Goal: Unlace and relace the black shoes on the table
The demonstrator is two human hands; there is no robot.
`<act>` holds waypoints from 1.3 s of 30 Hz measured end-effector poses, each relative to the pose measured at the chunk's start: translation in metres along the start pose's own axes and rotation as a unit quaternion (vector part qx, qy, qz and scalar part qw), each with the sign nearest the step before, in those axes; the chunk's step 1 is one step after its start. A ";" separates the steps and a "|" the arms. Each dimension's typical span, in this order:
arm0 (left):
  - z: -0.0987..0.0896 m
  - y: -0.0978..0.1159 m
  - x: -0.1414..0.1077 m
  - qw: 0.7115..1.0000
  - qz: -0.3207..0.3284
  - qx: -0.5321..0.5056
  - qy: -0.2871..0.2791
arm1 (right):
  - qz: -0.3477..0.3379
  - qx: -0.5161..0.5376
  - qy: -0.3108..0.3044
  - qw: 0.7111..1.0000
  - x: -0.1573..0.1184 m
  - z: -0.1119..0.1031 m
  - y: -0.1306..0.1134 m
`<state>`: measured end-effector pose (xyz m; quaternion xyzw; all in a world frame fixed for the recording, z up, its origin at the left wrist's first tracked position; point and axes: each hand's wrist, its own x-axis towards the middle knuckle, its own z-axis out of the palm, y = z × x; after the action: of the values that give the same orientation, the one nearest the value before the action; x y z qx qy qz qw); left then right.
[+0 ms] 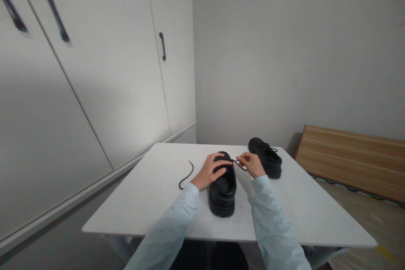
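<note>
On white table, touching black shoe with spread left hand; at two o'clock, pinching thin black lace with right hand.

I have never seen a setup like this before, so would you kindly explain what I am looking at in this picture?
There is no robot here: a person works with two bare hands. The one picture comes from a camera worn on their head, looking forward and down. On the white table stand two black shoes. The left hand lies over the front of the nearer shoe. The right hand pinches a thin dark lace beside it. The farther shoe stands to the right. Another stretch of dark cord lies to the left; whether it joins the nearer shoe is hidden.
</note>
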<state>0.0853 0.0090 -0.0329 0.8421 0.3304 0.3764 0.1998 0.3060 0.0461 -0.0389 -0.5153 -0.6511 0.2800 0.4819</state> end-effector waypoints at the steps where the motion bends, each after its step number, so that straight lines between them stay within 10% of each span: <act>1: 0.000 -0.001 0.000 1.000 -0.001 0.001 0.008 | -0.002 -0.011 0.002 1.000 0.000 -0.001 0.001; 39: 0.005 -0.008 0.002 0.998 0.003 0.006 0.070 | -0.044 -0.042 -0.072 0.996 -0.005 0.013 -0.011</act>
<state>0.0868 0.0155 -0.0397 0.8159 0.3432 0.4328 0.1705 0.2894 0.0393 -0.0361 -0.4846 -0.7172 0.2675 0.4233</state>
